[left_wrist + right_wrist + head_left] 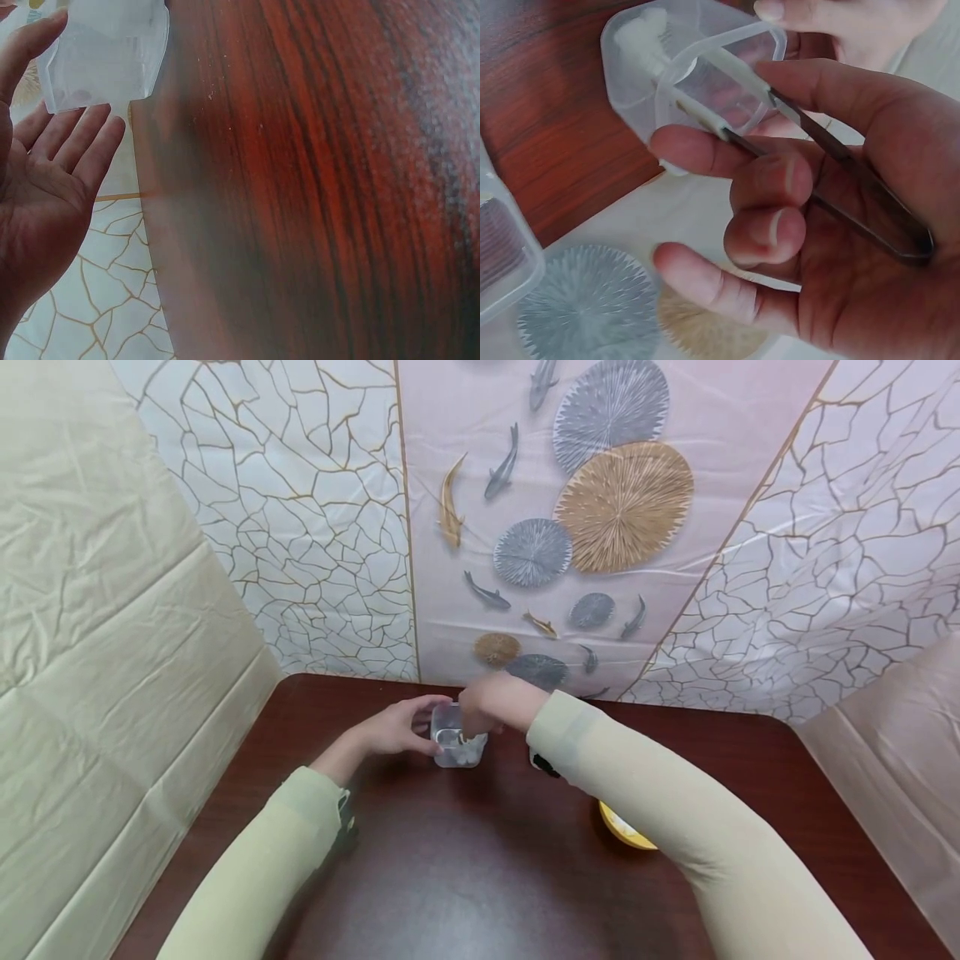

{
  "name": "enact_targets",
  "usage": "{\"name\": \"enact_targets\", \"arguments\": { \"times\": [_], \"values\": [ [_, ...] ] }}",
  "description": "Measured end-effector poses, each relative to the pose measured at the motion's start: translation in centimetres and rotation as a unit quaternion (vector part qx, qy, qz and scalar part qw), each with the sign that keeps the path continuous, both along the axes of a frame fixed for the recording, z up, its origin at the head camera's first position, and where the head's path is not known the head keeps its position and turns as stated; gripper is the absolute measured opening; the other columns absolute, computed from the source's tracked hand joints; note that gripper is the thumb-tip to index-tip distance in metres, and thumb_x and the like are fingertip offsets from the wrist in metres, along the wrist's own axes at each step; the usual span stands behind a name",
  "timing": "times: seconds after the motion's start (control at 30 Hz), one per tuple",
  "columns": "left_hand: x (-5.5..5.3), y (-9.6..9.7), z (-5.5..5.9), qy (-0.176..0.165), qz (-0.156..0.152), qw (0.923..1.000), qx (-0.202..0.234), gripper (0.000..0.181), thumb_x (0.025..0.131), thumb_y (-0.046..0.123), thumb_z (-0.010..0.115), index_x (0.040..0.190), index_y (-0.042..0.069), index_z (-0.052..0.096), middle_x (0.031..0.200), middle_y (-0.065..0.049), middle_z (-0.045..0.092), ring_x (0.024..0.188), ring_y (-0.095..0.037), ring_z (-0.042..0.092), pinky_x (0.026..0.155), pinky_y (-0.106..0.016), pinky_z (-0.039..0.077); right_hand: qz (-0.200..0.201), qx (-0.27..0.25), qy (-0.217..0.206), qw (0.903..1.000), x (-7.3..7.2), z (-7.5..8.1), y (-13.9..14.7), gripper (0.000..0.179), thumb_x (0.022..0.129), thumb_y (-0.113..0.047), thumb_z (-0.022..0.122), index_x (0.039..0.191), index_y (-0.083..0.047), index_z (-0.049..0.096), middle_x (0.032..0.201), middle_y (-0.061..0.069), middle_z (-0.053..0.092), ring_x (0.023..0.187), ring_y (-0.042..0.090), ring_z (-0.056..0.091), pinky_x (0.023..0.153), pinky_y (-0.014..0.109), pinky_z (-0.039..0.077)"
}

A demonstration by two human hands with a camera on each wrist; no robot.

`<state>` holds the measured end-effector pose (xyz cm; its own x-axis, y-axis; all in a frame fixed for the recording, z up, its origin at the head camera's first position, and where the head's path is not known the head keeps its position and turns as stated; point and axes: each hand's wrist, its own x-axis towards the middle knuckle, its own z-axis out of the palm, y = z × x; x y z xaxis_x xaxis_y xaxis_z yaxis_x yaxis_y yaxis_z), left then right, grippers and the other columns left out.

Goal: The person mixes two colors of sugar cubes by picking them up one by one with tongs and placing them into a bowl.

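A small clear plastic box (444, 761) stands toward the back of the dark table. My left hand (393, 729) holds it from the left side, thumb at the near wall and fingers around the far side; the thumb overlaps the box wall (105, 71) in the left wrist view. My right hand (855, 142) grips metal tweezers (830, 142), their pale tips reaching through the box's mouth. White fluffy cotton (640, 37) lies inside the box, near the tips. From the head view, my right hand (483, 703) covers most of the tweezers.
A second clear container (525, 262) stands to the right of the box, mostly behind my right sleeve in the head view. A yellow bowl (625, 833) with white contents is partly under my right forearm. A patterned cloth (345, 527) hangs behind the table's back edge.
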<state>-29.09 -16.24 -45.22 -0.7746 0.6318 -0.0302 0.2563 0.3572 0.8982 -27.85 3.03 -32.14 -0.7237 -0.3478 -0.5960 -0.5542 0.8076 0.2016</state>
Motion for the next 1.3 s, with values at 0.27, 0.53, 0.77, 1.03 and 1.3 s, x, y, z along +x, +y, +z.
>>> {"name": "enact_targets", "arguments": {
  "times": [0.27, 0.53, 0.77, 1.03, 1.3],
  "values": [
    [0.0, 0.0, 0.0, -0.003, 0.005, 1.0000, -0.004, 0.088, 0.088, 0.004, 0.087, 0.162, 0.001, 0.039, 0.160, -0.020, 0.048, 0.151, -0.039, 0.045, 0.122, -0.050, 0.042, -0.035, -0.064, -0.043, 0.9964, -1.6, 0.0, 1.9, 0.048, 0.107, -0.045, 0.060, 0.100, -0.002, 0.080, 0.074, -0.001, 0.070, 0.059, 0.016, 0.056, 0.059, 0.031, 0.049],
    [0.0, 0.2, 0.0, -0.005, -0.001, 1.0000, 0.000, 0.088, 0.089, 0.005, 0.086, 0.162, -0.001, 0.037, 0.159, -0.022, 0.049, 0.151, -0.040, 0.045, 0.122, -0.051, 0.041, 0.009, -0.082, -0.002, 0.9966, -1.5, 0.1, 2.7, 0.042, 0.107, -0.043, 0.061, 0.086, -0.009, 0.074, 0.081, 0.001, 0.072, 0.062, 0.016, 0.062, 0.064, 0.034, 0.053],
    [0.0, 0.0, 0.0, 0.004, -0.001, 1.0000, 0.001, 0.086, 0.088, 0.005, 0.086, 0.161, -0.002, 0.039, 0.158, -0.023, 0.050, 0.150, -0.042, 0.046, 0.122, -0.052, 0.041, 0.022, -0.053, 0.068, 0.9960, -1.1, 0.2, 2.6, 0.039, 0.105, -0.048, 0.062, 0.085, -0.015, 0.068, 0.092, 0.003, 0.070, 0.080, 0.020, 0.065, 0.079, 0.043, 0.059],
    [-0.1, 0.1, -0.1, 0.003, 0.000, 1.0000, -0.002, 0.087, 0.089, 0.004, 0.085, 0.161, -0.003, 0.037, 0.160, -0.023, 0.048, 0.151, -0.041, 0.045, 0.122, -0.051, 0.041, 0.029, -0.052, 0.065, 0.9961, -1.5, -1.0, 2.2, 0.033, 0.105, -0.045, 0.062, 0.104, -0.014, 0.072, 0.107, 0.002, 0.071, 0.091, 0.019, 0.065, 0.087, 0.044, 0.058],
    [0.0, 0.1, 0.0, -0.002, 0.005, 1.0000, -0.005, 0.087, 0.089, 0.002, 0.085, 0.162, 0.001, 0.038, 0.161, -0.019, 0.048, 0.151, -0.037, 0.046, 0.122, -0.049, 0.042, 0.033, -0.055, 0.071, 0.9954, -1.3, -1.3, 1.1, 0.044, 0.106, -0.045, 0.060, 0.132, -0.011, 0.070, 0.127, 0.005, 0.071, 0.101, 0.021, 0.067, 0.090, 0.043, 0.058]
  ]
}}
